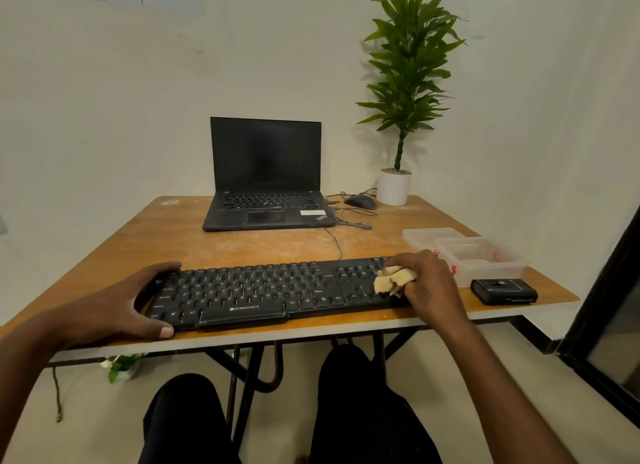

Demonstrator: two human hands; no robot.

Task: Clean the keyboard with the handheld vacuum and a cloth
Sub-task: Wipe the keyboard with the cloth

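Observation:
A black keyboard [256,292] lies along the front edge of the wooden table [263,243]. My left hand [136,300] grips the keyboard's left end, thumb on the front edge and fingers over the back. My right hand [427,280] holds a bunched beige cloth [391,280] and presses it on the number pad at the keyboard's right end. A small black box-shaped device [504,291], possibly the handheld vacuum, lies on the table to the right of the keyboard.
An open black laptop [266,179] stands at the back of the table, with a mouse [361,201], loose cables and a potted plant [401,92] to its right. Clear plastic containers [479,255] sit behind the black device. My knees are under the table.

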